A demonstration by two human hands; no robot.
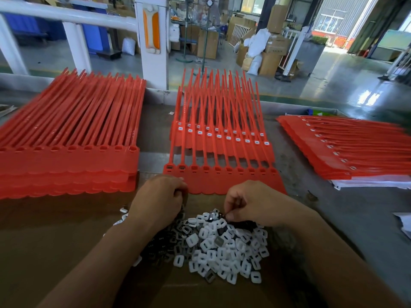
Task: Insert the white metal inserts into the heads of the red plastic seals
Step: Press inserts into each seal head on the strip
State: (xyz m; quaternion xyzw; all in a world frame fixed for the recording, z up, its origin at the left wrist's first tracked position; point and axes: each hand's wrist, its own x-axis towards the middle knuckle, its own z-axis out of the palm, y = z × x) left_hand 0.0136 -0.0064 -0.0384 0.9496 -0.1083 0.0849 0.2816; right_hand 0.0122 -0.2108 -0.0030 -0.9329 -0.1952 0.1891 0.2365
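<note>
- Pinching with our right hand [251, 203] into the far edge of the white inserts [222, 247], which are heaped close in front of us.
- Our left hand [159, 201] is curled at the near-left corner of the red seals [222, 181]; we can't tell what it holds.
- Seals lie just beyond the heap.

Left hand [160, 196], fingertips curled out of sight, pile of inserts [222, 247] partly hidden beneath it, right hand [251, 203] perhaps pinching one, too small to tell, right stack of seals [347, 147] blurred, cut by the edge.
</note>
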